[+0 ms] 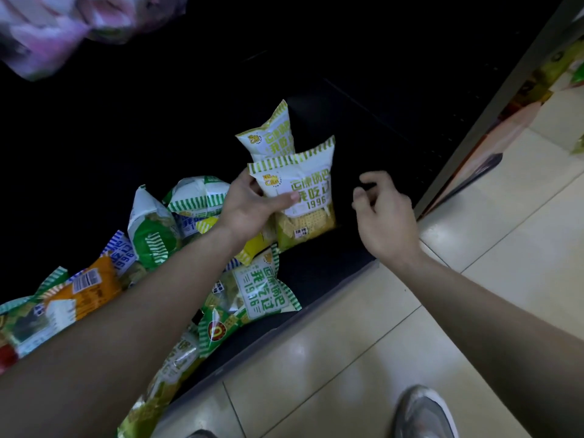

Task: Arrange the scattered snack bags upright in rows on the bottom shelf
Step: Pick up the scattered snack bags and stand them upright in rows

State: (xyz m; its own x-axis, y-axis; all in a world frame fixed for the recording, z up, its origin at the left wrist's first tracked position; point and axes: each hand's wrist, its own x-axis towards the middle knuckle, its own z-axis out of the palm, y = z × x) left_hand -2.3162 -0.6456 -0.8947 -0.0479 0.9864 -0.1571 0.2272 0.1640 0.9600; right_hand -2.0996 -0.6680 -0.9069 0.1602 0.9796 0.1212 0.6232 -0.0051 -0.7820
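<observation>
On the dark bottom shelf (335, 273), my left hand (249, 207) grips a white, green and yellow snack bag (303, 197) by its upper left corner, holding it upright. A second matching bag (275, 137) stands upright right behind it. My right hand (382, 213) hovers just right of the held bag, fingers curled apart and holding nothing. A heap of scattered snack bags (196, 216) lies to the left under my left forearm, green, blue and orange ones mixed, and one green bag (259, 292) lies flat near the shelf's front edge.
Blurred pink packets (47, 30) hang from the shelf above at top left. The shelf's metal side post (493, 121) rises at the right. Beige floor tiles (474, 248) run along the front, with a grey shoe (423, 412) at the bottom right.
</observation>
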